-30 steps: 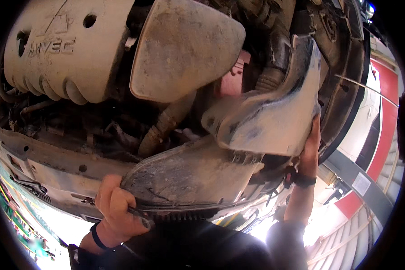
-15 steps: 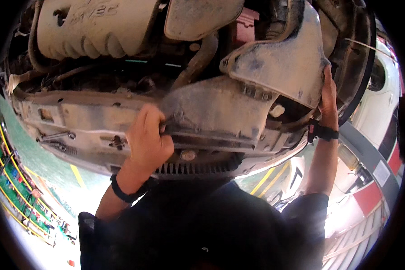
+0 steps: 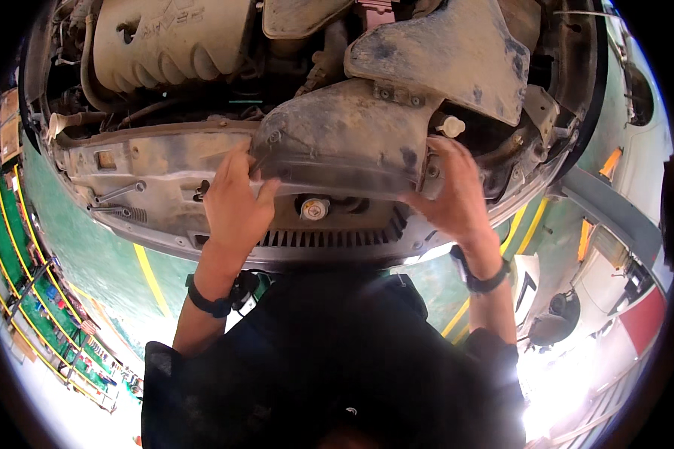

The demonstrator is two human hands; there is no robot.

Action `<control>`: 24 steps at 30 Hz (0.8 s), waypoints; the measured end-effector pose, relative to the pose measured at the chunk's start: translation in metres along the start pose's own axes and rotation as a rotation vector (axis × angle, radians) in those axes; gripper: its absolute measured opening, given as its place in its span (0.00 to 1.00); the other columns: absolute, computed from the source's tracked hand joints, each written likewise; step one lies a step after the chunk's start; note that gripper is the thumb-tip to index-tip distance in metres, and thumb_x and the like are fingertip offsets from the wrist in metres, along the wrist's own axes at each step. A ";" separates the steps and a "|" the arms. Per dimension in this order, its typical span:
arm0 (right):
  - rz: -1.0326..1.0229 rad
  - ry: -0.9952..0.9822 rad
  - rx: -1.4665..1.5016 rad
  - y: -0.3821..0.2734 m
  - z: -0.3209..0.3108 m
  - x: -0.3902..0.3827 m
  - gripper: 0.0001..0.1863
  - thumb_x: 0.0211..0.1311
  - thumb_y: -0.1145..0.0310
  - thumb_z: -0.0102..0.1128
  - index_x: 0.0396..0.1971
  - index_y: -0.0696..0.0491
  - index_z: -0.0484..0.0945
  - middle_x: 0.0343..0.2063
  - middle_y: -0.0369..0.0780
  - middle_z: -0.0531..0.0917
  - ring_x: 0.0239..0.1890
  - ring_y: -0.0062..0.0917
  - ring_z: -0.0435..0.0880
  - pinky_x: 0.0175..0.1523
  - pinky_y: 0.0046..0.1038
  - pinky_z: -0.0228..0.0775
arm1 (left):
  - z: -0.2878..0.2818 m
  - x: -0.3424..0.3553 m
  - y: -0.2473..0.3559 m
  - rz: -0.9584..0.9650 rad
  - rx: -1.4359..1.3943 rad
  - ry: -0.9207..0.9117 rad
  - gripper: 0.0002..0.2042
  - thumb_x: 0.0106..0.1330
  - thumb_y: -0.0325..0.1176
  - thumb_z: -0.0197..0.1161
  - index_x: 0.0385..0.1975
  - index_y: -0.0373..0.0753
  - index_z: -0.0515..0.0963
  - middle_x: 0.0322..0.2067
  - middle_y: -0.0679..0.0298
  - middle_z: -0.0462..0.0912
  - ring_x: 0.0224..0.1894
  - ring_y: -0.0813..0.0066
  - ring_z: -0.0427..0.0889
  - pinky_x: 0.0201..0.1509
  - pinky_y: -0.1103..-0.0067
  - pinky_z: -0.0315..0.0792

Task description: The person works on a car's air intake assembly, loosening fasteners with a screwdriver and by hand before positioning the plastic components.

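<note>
A dusty grey plastic air intake duct lies across the front of an open engine bay, behind the radiator cap. My left hand is at its left end, fingers on the top edge and thumb along the front lip. At the other end, my right hand curls round the corner, thumb by the front lip; it is a little blurred. Fingertips of both hands are partly hidden. Behind the duct is a larger dusty plastic air box, with a joint bracket between the two.
Two metal hand tools, one a long spanner, lie on the front panel at left. A white cap stands right of the duct. The engine cover is far left. Yellow-railed shelving stands beyond the car.
My right hand has left the air box's right side and come to the duct's right end. My left hand has gone from a closed fist to a hold on the duct's left end.
</note>
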State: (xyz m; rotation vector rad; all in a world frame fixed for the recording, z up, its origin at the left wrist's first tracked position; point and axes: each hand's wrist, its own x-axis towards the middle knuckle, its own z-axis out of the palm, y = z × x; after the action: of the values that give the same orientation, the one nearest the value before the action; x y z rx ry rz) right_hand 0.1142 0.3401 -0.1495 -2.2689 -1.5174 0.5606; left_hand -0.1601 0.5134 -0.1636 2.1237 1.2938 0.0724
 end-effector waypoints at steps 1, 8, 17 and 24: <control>0.017 0.025 0.028 0.005 0.010 -0.005 0.39 0.44 0.65 0.79 0.59 0.55 0.71 0.50 0.47 0.80 0.56 0.44 0.75 0.64 0.40 0.63 | 0.000 -0.001 0.001 0.021 0.034 0.012 0.27 0.51 0.29 0.73 0.53 0.37 0.74 0.42 0.61 0.79 0.41 0.60 0.80 0.43 0.70 0.74; 0.014 0.115 0.089 0.021 0.038 -0.011 0.41 0.43 0.67 0.77 0.61 0.54 0.68 0.46 0.46 0.81 0.51 0.43 0.76 0.60 0.40 0.62 | -0.001 0.003 -0.010 0.101 0.089 0.156 0.20 0.51 0.30 0.74 0.45 0.39 0.78 0.35 0.63 0.79 0.35 0.64 0.78 0.38 0.72 0.72; 0.086 0.057 0.293 0.040 0.045 -0.014 0.43 0.42 0.71 0.77 0.63 0.51 0.67 0.42 0.44 0.81 0.47 0.40 0.74 0.57 0.37 0.63 | 0.007 0.008 -0.016 0.177 0.005 0.095 0.15 0.52 0.29 0.72 0.38 0.36 0.76 0.47 0.63 0.80 0.36 0.65 0.79 0.39 0.74 0.75; 0.144 0.088 0.304 0.034 0.048 -0.013 0.41 0.40 0.73 0.77 0.60 0.54 0.70 0.50 0.44 0.78 0.52 0.41 0.74 0.59 0.36 0.68 | -0.008 0.014 -0.010 0.047 -0.154 0.006 0.18 0.51 0.28 0.74 0.41 0.35 0.76 0.48 0.62 0.79 0.34 0.67 0.78 0.40 0.76 0.74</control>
State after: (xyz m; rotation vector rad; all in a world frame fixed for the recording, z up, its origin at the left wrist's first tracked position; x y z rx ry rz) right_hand 0.1125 0.3190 -0.2058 -2.1443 -1.1467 0.6720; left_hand -0.1634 0.5313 -0.1663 2.0239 1.2022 0.1915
